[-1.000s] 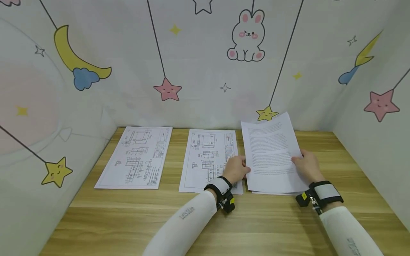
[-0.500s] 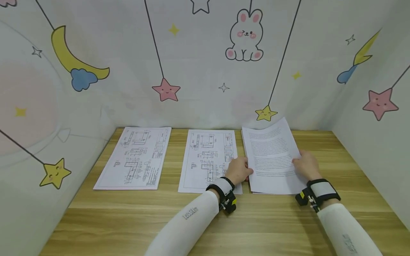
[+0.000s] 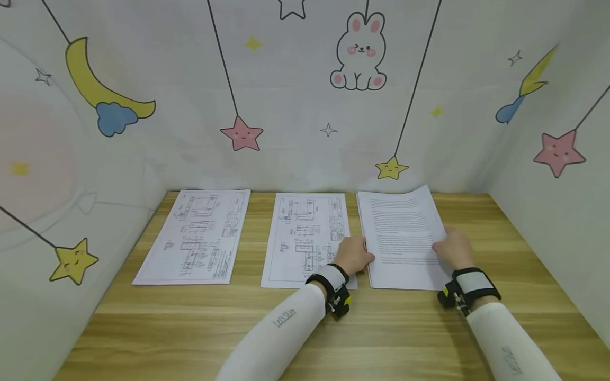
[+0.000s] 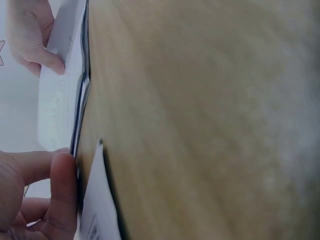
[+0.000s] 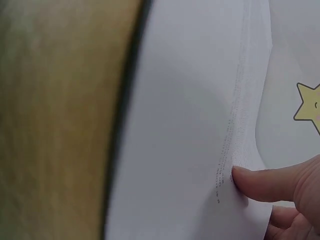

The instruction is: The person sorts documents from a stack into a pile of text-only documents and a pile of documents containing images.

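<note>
1. While the text pages (image 3: 402, 238) lie on the table (image 3: 381, 328), my left hand (image 3: 353, 255) pinches their left edge.
2. My right hand (image 3: 455, 247) pinches their right edge, thumb on top.

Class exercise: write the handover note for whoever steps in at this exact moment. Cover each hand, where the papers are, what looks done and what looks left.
Left hand: fingers at the left edge of the text sheets, over the right margin of the middle drawing.
Right hand: thumb on top of the text sheets at their right edge.
Papers: left drawing and middle drawing lie flat on the wooden table; the text sheets lie rightmost, far corner slightly raised.
Done: three piles side by side.
Left, probably: settle and square the text sheets, then let go.
</note>
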The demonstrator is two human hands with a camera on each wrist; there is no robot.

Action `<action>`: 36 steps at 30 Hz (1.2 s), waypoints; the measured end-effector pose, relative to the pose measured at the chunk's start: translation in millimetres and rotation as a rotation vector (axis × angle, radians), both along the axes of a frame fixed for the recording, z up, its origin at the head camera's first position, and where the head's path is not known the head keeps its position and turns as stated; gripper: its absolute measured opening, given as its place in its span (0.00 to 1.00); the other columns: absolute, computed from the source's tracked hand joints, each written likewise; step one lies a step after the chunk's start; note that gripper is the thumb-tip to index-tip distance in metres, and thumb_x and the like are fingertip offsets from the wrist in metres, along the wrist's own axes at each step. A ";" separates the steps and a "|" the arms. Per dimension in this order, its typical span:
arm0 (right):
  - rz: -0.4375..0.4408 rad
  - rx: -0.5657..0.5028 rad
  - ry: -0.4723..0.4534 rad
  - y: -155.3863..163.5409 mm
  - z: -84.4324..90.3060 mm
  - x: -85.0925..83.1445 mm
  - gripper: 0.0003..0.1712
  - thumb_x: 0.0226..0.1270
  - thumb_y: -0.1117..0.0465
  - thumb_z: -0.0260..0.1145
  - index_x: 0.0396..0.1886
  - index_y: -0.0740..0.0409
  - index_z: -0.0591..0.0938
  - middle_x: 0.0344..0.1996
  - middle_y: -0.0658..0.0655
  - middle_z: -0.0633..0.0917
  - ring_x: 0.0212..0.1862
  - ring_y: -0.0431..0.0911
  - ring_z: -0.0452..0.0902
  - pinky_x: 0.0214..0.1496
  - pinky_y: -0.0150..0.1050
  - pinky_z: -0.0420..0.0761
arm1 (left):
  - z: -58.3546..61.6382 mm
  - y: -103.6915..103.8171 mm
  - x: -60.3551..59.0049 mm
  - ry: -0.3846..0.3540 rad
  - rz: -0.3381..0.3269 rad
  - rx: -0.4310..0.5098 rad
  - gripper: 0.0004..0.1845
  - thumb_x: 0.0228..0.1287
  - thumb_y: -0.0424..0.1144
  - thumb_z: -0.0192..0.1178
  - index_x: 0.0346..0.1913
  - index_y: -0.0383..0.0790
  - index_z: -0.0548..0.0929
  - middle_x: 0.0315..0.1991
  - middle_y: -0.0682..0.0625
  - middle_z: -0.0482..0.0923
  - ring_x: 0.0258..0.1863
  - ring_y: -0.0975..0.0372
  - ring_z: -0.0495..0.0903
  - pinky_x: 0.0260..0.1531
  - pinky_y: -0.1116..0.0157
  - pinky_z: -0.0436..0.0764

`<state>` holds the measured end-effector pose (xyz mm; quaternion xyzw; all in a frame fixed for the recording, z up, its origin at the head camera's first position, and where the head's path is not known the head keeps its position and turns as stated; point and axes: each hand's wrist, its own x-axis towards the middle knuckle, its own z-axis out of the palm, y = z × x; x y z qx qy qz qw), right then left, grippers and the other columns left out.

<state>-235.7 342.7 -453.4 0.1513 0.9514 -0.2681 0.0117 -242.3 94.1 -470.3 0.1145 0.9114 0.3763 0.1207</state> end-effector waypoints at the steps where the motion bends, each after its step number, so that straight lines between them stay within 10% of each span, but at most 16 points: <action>1: -0.004 0.009 -0.006 -1.0 -1.0 -0.7 0.35 0.62 0.70 0.59 0.68 0.81 0.63 0.63 0.82 0.69 0.64 0.74 0.67 0.65 0.65 0.69 | 0.0 -0.4 0.0 0.003 0.006 -0.002 0.10 0.61 0.35 0.67 0.25 0.40 0.77 0.08 0.54 0.74 0.06 0.68 0.72 0.12 0.73 0.68; 7: 0.034 0.123 -0.041 -7.6 1.1 -0.8 0.37 0.63 0.70 0.56 0.71 0.79 0.59 0.67 0.81 0.64 0.69 0.74 0.61 0.66 0.65 0.68 | 0.7 -1.8 1.1 0.037 -0.013 -0.026 0.11 0.62 0.35 0.66 0.24 0.40 0.77 0.09 0.54 0.73 0.06 0.68 0.71 0.12 0.74 0.67; 15: 0.017 0.234 -0.136 -21.6 5.0 3.6 0.24 0.69 0.64 0.49 0.62 0.67 0.76 0.61 0.75 0.76 0.57 0.71 0.74 0.42 0.59 0.80 | 1.1 -3.7 -1.2 0.151 -0.044 -0.170 0.12 0.63 0.39 0.65 0.23 0.40 0.79 0.17 0.52 0.71 0.16 0.63 0.70 0.17 0.71 0.65; 23: 0.075 0.271 -0.140 -20.6 3.3 7.2 0.24 0.68 0.64 0.51 0.60 0.69 0.77 0.57 0.77 0.78 0.47 0.65 0.78 0.34 0.52 0.78 | 1.2 -3.7 3.7 0.123 -0.016 -0.103 0.12 0.67 0.41 0.61 0.29 0.37 0.83 0.12 0.54 0.66 0.10 0.66 0.66 0.12 0.72 0.63; 29: 0.107 0.289 -0.123 -20.0 4.0 9.9 0.29 0.71 0.58 0.52 0.66 0.70 0.72 0.62 0.78 0.73 0.56 0.72 0.75 0.42 0.59 0.81 | 15.4 -11.9 11.1 0.154 -0.004 -0.016 0.18 0.71 0.41 0.57 0.56 0.34 0.84 0.21 0.50 0.82 0.13 0.68 0.69 0.14 0.73 0.65; 36: 0.114 0.288 -0.091 -30.1 8.4 10.8 0.36 0.71 0.52 0.53 0.70 0.72 0.65 0.63 0.82 0.69 0.62 0.76 0.67 0.50 0.68 0.77 | 26.2 -28.0 9.5 0.213 -0.022 -0.045 0.16 0.72 0.43 0.55 0.55 0.41 0.85 0.38 0.49 0.87 0.22 0.66 0.75 0.20 0.72 0.70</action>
